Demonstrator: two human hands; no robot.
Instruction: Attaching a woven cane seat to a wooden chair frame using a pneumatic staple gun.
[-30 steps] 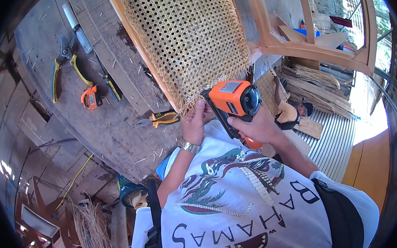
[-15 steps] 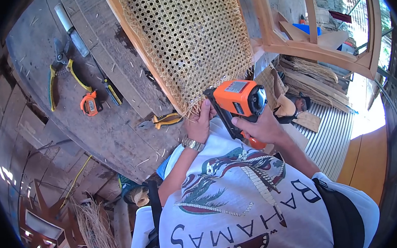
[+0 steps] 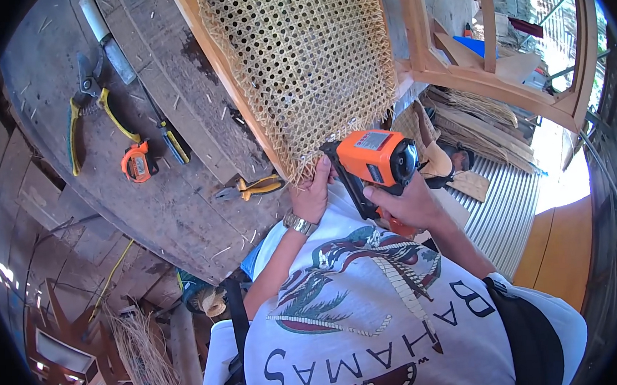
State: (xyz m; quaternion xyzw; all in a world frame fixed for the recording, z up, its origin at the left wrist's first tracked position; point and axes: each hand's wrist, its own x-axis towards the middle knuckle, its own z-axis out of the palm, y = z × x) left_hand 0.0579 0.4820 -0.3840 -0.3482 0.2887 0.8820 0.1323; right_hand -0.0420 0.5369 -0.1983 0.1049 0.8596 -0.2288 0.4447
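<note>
My left hand [image 3: 312, 196] grips the near end of a woven cane panel [image 3: 303, 64] in a wooden frame [image 3: 223, 77], thumb on the frayed strands. My right hand [image 3: 406, 203] is wrapped round the handle of an orange-and-black nail gun [image 3: 374, 156], whose nose sits at that end of the cane, just beside my left thumb. Yellow pliers [image 3: 261, 185] lie left of my left hand. Farther left on the worn bench [image 3: 188, 208] are garden-type shears [image 3: 88, 85], an orange tape measure [image 3: 138, 161], a screwdriver [image 3: 175, 141] and a chisel-like tool [image 3: 114, 52].
A bare wooden chair frame [image 3: 501, 82] stands at right, above stacked planks [image 3: 498, 140] and a corrugated sheet [image 3: 503, 214]. Wooden chairs [image 3: 65, 345] and loose fibre strands [image 3: 140, 347] lie at lower left, beside a yellow cord [image 3: 110, 278].
The view has shifted slightly. My hands keep their grips, and the nail gun's nose remains at the cane's near end, only a little displaced in the picture.
</note>
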